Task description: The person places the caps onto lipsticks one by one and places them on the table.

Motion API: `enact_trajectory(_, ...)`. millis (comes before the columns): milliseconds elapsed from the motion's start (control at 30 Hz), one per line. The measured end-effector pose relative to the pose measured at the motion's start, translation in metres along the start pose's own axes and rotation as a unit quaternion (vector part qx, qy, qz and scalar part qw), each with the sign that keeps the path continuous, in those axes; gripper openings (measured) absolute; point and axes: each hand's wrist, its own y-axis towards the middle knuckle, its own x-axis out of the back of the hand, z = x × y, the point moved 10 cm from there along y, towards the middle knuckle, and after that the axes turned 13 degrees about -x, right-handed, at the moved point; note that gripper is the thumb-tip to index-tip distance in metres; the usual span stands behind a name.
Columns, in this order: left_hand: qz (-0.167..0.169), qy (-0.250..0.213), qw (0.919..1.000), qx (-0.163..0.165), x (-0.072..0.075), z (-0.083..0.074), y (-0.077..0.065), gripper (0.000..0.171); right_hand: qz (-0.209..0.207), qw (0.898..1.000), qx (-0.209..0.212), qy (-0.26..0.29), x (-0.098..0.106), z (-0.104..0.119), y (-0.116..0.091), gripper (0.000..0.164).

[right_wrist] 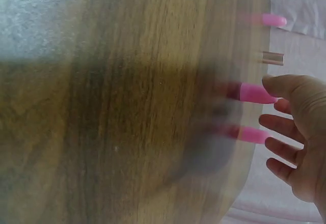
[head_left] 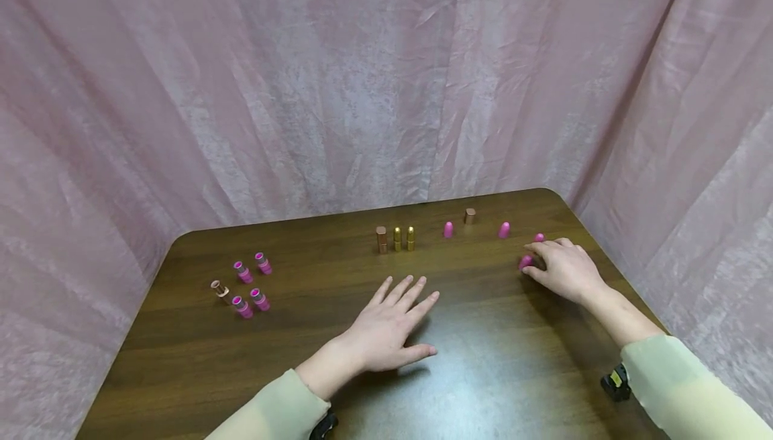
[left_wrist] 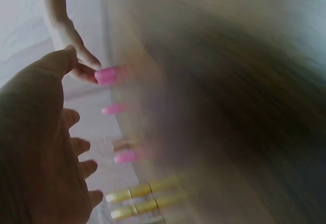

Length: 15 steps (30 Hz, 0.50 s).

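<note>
- Head view: behind our landmark, the copper tube [head_left: 382,241], we see a pink velvety curtain [head_left: 362,78] hanging in folds.
- Under the copper tube spreads a brown wooden table [head_left: 181,359], with a glossy patch of light nearer us than the tube.
- Pale green sleeves [head_left: 676,379] cover both forearms, well to our side of the copper tube.
- We see the left hand [head_left: 389,333] on the near side of the copper tube, palm down, fingers straight and spread apart; we cannot tell whether it touches the wood.
- Well to the right of the copper tube, the right hand [head_left: 564,269] has its thumb and forefinger together on the gripped pink cap [head_left: 526,263], its other fingers loosely spread.
- Just right of the copper tube we find two gold tubes [head_left: 410,239], upright, side by side.
- Well left of the copper tube, and nearer us, four open pink tubes [head_left: 262,304] and one open copper base [head_left: 221,292] stand grouped.
- The gripped cap lies a little nearer us than the copper tube; three other pink caps [head_left: 504,230] stand to the tube's right, one partly hidden by the right hand.
- Also right of the copper tube, slightly farther back, we see a squared copper cap [head_left: 470,216].
</note>
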Motion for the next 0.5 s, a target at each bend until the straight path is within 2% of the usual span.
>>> enact_trajectory(133, 0.019, 0.007, 0.9996, -0.021, -0.006, -0.013, 0.027, 0.088, 0.007, 1.000, -0.001, 0.002, -0.002, -0.003, 0.004, 0.036)
enact_trajectory(300, 0.032, 0.011, 0.9990, -0.028, -0.014, -0.025, 0.059, 0.086, 0.015, 1.000, 0.004, -0.005, -0.004, 0.001, 0.007, 0.028)
enact_trajectory(500, 0.044, 0.011, 0.9985, -0.031, -0.024, -0.034, 0.080, 0.085, 0.014, 0.999, 0.019, -0.030, -0.002, 0.008, 0.013, 0.015)
